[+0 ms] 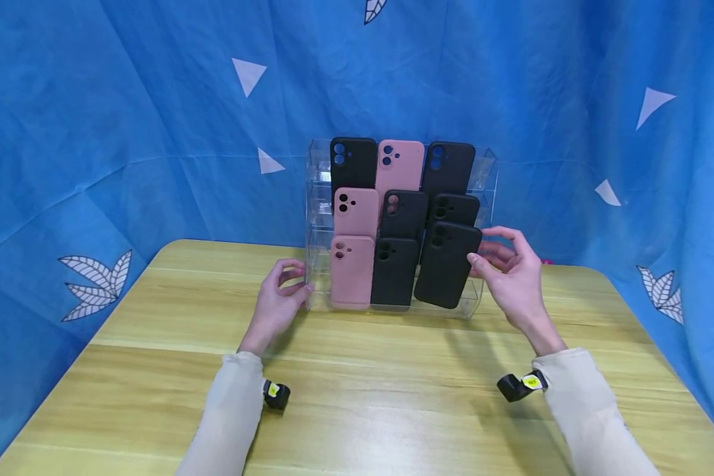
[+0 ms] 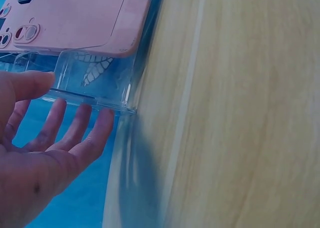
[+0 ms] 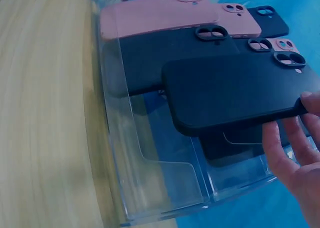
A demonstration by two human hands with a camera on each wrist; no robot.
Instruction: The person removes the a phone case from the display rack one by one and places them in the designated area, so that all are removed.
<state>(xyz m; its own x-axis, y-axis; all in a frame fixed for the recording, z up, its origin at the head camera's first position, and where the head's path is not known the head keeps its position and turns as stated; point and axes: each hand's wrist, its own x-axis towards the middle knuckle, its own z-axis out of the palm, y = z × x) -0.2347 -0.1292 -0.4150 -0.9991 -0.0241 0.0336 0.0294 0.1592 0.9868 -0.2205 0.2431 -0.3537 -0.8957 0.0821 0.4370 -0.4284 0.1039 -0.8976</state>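
Observation:
Between my right thumb and fingers, my right hand pinches a black phone case by its right edge. The case is tilted at the lower right front of a clear acrylic display rack; in the right wrist view, the held black case overlaps the bottom tier. My left hand rests at the rack's left side, fingertips against the clear side wall, fingers loosely bent. In the bottom tier stand a pink case and a black case.
Higher tiers hold a pink case, black cases and another pink case in the top row. The rack stands on a wooden table before a blue patterned curtain.

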